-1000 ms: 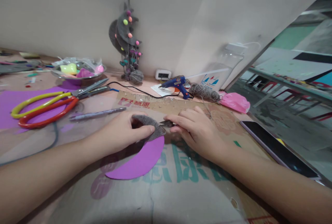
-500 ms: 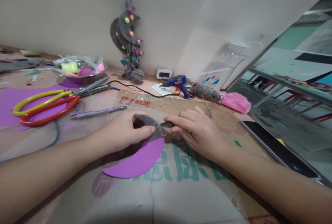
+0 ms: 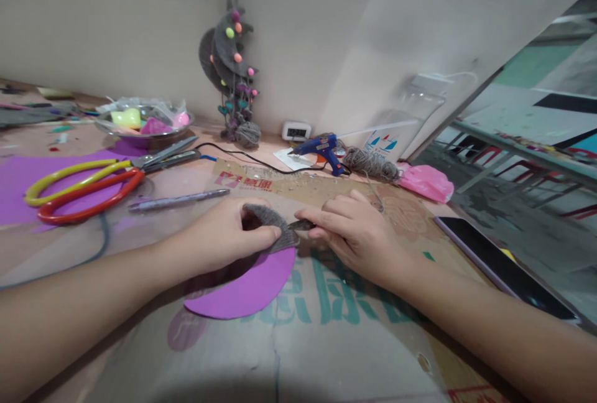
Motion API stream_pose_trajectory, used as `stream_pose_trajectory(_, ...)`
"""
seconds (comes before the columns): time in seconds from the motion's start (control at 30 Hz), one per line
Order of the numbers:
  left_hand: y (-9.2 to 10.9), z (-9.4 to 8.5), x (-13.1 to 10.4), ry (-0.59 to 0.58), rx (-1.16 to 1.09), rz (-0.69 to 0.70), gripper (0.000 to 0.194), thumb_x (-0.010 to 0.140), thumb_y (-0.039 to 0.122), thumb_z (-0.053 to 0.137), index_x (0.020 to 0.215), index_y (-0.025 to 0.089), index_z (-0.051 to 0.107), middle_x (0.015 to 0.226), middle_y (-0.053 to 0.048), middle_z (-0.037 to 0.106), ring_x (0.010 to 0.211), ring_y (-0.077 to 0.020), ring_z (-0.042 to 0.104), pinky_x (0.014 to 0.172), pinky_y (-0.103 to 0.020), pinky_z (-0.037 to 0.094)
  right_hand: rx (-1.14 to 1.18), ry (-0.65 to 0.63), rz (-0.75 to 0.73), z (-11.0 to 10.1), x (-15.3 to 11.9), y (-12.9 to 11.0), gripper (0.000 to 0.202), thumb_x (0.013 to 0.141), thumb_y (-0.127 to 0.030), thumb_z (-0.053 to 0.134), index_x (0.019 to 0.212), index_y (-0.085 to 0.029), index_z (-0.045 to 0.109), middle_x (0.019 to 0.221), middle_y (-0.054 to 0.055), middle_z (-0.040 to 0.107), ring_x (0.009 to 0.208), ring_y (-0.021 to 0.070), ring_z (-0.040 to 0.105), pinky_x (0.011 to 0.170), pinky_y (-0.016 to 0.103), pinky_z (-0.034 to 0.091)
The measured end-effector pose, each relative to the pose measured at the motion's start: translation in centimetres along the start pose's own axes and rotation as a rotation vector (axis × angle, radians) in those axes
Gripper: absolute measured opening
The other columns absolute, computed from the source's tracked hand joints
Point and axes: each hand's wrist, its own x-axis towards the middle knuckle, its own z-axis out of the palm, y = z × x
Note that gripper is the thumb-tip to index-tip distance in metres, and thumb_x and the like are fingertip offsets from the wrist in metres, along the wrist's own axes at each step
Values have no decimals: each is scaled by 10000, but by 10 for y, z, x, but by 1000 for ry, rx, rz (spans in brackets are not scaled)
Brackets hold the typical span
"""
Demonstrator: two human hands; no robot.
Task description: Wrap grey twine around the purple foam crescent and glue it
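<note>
The left forearm is slanting in from the lower left, and the left hand (image 3: pixel 228 227) is curling its fingers behind the gray yarn wrapping (image 3: pixel 273 217) of a purple crescent (image 3: pixel 254 288), its thumb lying across the front, so that it is clamping the wrapped part. The crescent's bare purple section is curving below that hand, over the printed cardboard (image 3: pixel 289 193), with its tip pointing left. Opposite, the right hand (image 3: pixel 357 229) is holding its knuckles up, index finger stretching forward and thumb bending beneath, the two pinching a small dark pointed tool (image 3: pixel 301 225) whose tip is sitting just beside the yarn
</note>
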Motion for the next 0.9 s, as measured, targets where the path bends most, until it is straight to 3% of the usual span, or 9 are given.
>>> stream_pose_trajectory(0.37,5,-2,-1,-81,2,-3,98,722,188,515,626,188,537,531,59,551,524,-100,511,514,-190,363,14,-79,-52,-4,2,0,308,944,-358,386,1075,-214,626,705,10,593,639,119,487,664,291,257)
stream_pose_trajectory(0.9,3,-5,-1,-129,18,21,86,737,188,491,663,174,532,578,61,534,563,-92,495,533,-197,360,37,-41,-60,0,0,2,257,925,-318,448,1060,-202,634,690,6,598,631,119,495,643,288,259)
